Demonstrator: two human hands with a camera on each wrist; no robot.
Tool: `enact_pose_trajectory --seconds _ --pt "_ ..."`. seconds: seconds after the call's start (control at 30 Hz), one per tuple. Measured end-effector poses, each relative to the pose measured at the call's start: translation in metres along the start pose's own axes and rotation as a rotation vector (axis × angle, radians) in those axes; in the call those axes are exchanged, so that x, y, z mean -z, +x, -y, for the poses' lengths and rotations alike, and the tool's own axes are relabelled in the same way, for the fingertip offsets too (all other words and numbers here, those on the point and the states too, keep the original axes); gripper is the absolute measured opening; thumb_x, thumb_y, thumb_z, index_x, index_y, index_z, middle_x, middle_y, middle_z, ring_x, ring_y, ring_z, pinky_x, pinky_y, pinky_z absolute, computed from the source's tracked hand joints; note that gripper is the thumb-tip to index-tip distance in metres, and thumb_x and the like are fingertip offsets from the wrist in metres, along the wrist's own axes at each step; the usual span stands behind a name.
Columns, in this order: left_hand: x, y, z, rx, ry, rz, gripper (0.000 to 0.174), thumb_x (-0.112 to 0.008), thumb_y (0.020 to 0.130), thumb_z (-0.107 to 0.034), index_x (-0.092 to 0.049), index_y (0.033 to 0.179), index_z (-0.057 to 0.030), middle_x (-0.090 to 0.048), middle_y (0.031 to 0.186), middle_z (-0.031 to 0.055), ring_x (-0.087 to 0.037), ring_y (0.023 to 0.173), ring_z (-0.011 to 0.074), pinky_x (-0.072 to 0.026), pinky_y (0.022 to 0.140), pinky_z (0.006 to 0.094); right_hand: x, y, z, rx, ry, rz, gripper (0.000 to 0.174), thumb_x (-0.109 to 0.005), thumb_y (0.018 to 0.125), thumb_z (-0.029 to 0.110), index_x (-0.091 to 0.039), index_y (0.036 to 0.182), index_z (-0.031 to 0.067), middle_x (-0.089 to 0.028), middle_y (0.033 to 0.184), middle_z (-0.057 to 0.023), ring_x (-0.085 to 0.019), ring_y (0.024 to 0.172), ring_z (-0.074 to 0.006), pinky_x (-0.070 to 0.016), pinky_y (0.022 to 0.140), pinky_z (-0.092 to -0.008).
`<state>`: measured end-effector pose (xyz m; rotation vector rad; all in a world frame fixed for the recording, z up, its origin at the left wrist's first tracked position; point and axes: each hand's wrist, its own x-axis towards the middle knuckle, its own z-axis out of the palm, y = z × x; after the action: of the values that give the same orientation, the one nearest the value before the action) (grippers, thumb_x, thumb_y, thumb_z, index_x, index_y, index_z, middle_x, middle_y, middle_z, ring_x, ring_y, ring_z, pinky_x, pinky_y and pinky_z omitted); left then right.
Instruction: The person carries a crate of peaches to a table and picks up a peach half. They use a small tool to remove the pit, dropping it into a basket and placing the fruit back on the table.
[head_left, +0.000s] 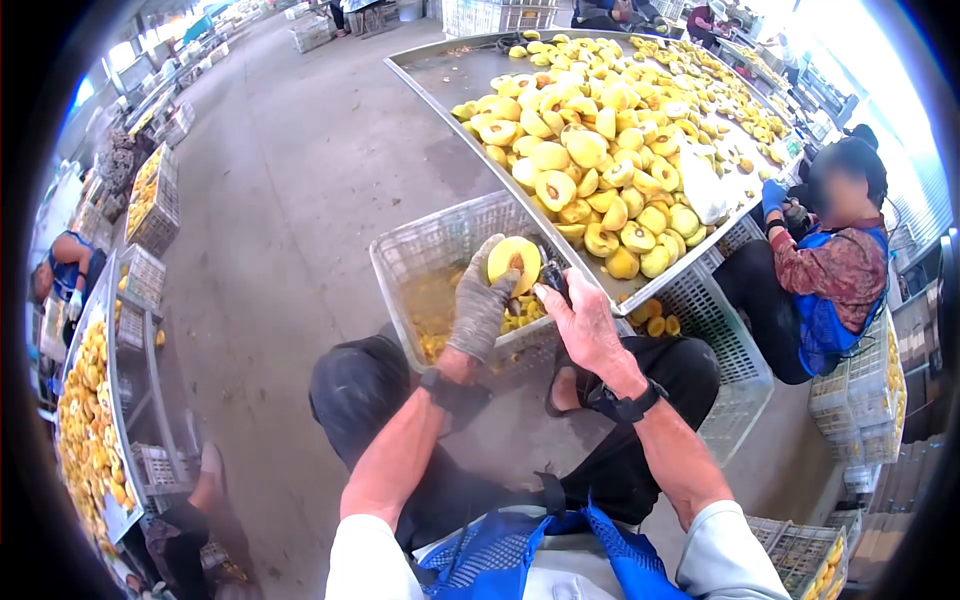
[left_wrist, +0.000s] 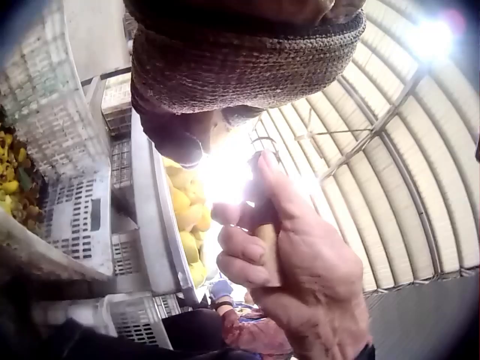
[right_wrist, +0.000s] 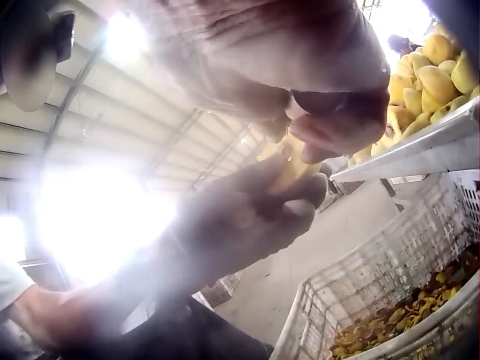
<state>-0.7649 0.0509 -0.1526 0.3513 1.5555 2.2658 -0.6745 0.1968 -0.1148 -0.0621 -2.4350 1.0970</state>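
Note:
My left hand point(head_left: 478, 318), in a grey knit glove, grips a yellow peach half point(head_left: 513, 260) with its cut face up and a brown hollow in the middle. In the right wrist view the glove's fingers wrap round the fruit point(right_wrist: 294, 171). My bare right hand point(head_left: 588, 328) holds a short hand tool point(head_left: 556, 282) close beside the peach's right edge. The left wrist view shows that tool's wooden handle point(left_wrist: 267, 247) inside the curled fingers; glare washes out its working end. Both hands are over a plastic crate point(head_left: 440, 238) with yellow-brown scraps point(right_wrist: 397, 315) in it.
A metal-rimmed table point(head_left: 440, 85) piled with peach halves point(head_left: 590, 150) stands just ahead and right. Another crate point(head_left: 705, 300) sits under its near edge. A person in a blue apron point(head_left: 835, 260) sits close on the right. Another fruit-laden table point(head_left: 95, 430) is at left.

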Motion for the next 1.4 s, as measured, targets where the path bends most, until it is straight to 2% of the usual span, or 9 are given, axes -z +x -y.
enact_pose_trajectory --seconds 0.13,0.2,0.3,0.73,1.03,1.1,1.2,1.3,1.4 --pt "-0.005 0.002 0.002 -0.069 0.076 -0.046 0.050 -0.067 0.098 -0.008 -0.050 0.145 -0.0020 -0.065 0.128 0.0069 -0.062 0.109 0.0116 -0.0559 0.084 0.0257 0.001 -0.001 -0.001 -0.039 -0.072 0.065 0.027 -0.066 0.097 0.021 -0.053 0.092 -0.0020 -0.058 0.077 -0.0231 -0.058 0.074 -0.0409 -0.0460 0.068 -0.0451" --pt "-0.007 0.000 0.003 -0.072 0.189 -0.064 0.052 -0.069 0.096 -0.009 -0.051 0.144 -0.0006 -0.064 0.129 0.0075 -0.061 0.113 0.0125 -0.0505 0.097 0.0266 -0.001 0.000 0.001 -0.040 -0.070 0.060 0.028 -0.066 0.098 0.021 -0.049 0.089 0.0008 -0.056 0.069 -0.0238 -0.059 0.068 -0.0451 -0.0430 0.061 -0.0508" --pt "-0.006 0.001 0.009 -0.260 0.315 -0.069 0.050 -0.070 0.097 -0.014 -0.054 0.142 -0.0020 -0.067 0.124 0.0069 -0.062 0.109 0.0117 -0.0538 0.091 0.0267 -0.007 -0.002 -0.004 -0.039 -0.120 0.033 0.028 -0.065 0.098 0.021 -0.048 0.090 0.0002 -0.057 0.069 -0.0247 -0.060 0.069 -0.0463 -0.0437 0.061 -0.0521" --pt "-0.013 -0.005 0.000 -0.177 0.539 -0.140 0.051 -0.071 0.096 -0.013 -0.053 0.141 0.0011 -0.068 0.124 0.0136 -0.064 0.110 0.0162 -0.0521 0.096 0.0302 -0.008 -0.001 -0.015 -0.018 -0.229 0.190 0.027 -0.063 0.097 0.019 -0.049 0.093 -0.0028 -0.061 0.070 -0.0287 -0.064 0.073 -0.0491 -0.0484 0.064 -0.0550" --pt "-0.015 -0.013 -0.015 -0.040 0.397 -0.012 0.056 -0.071 0.093 -0.007 -0.050 0.145 0.0012 -0.068 0.126 0.0166 -0.065 0.109 0.0168 -0.0532 0.093 0.0311 0.000 -0.010 -0.014 -0.034 -0.279 0.339 0.025 -0.063 0.096 0.017 -0.049 0.092 -0.0030 -0.062 0.072 -0.0285 -0.065 0.076 -0.0484 -0.0492 0.067 -0.0551" --pt "-0.008 -0.006 -0.013 -0.086 0.799 0.089 0.057 -0.071 0.093 -0.007 -0.050 0.146 0.0005 -0.068 0.128 0.0166 -0.065 0.111 0.0175 -0.0523 0.096 0.0317 0.001 -0.014 -0.022 -0.042 -0.275 0.348 0.024 -0.063 0.095 0.017 -0.049 0.093 -0.0031 -0.062 0.072 -0.0280 -0.064 0.076 -0.0483 -0.0489 0.067 -0.0556" --pt "0.001 0.000 -0.001 -0.127 0.706 0.177 0.057 -0.070 0.094 -0.007 -0.050 0.146 -0.0005 -0.067 0.131 0.0162 -0.065 0.113 0.0184 -0.0512 0.097 0.0319 0.005 -0.017 -0.037 0.015 -0.226 0.394 0.026 -0.063 0.095 0.019 -0.049 0.091 -0.0034 -0.061 0.073 -0.0281 -0.064 0.078 -0.0489 -0.0479 0.069 -0.0550" --pt "0.000 -0.001 -0.004 -0.160 0.719 0.181 0.057 -0.070 0.094 -0.007 -0.049 0.147 -0.0016 -0.066 0.133 0.0171 -0.064 0.116 0.0183 -0.0500 0.099 0.0317 0.009 -0.010 -0.041 0.000 -0.109 0.396 0.029 -0.064 0.095 0.022 -0.052 0.089 -0.0041 -0.058 0.076 -0.0278 -0.059 0.074 -0.0463 -0.0456 0.066 -0.0496" --pt "-0.004 -0.004 -0.008 -0.173 0.654 0.169 0.058 -0.069 0.094 -0.005 -0.048 0.148 -0.0029 -0.066 0.129 0.0143 -0.063 0.112 0.0165 -0.0514 0.095 0.0293 0.020 -0.003 -0.030 -0.206 0.005 0.434 0.034 -0.063 0.095 0.026 -0.052 0.083 -0.0042 -0.055 0.071 -0.0183 -0.055 0.066 -0.0316 -0.0442 0.064 -0.0443"
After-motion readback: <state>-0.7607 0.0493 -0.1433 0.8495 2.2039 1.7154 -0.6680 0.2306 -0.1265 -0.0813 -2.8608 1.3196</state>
